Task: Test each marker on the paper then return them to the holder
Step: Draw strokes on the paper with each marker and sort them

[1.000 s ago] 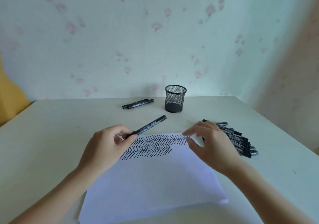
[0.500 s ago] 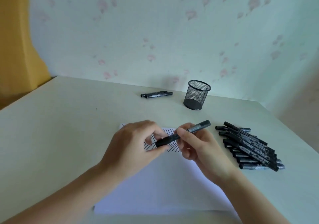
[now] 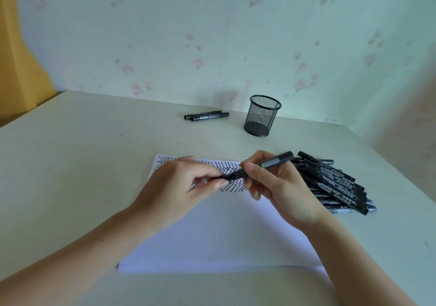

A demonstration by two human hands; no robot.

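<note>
A black marker is held level above the white paper. My left hand pinches its near end, which looks like the cap. My right hand grips its barrel. Black zigzag strokes cover the top of the sheet, partly hidden by both hands. A black mesh holder stands beyond the paper and looks empty. A pile of several black markers lies to the right of my right hand.
Two black markers lie side by side left of the holder, near the wall. The pale table ends at the patterned wall behind; a yellow curtain hangs at the far left.
My right hand left the paper and took hold of the marker's barrel, while my left hand shifted to its end. The view swung left and closer.
</note>
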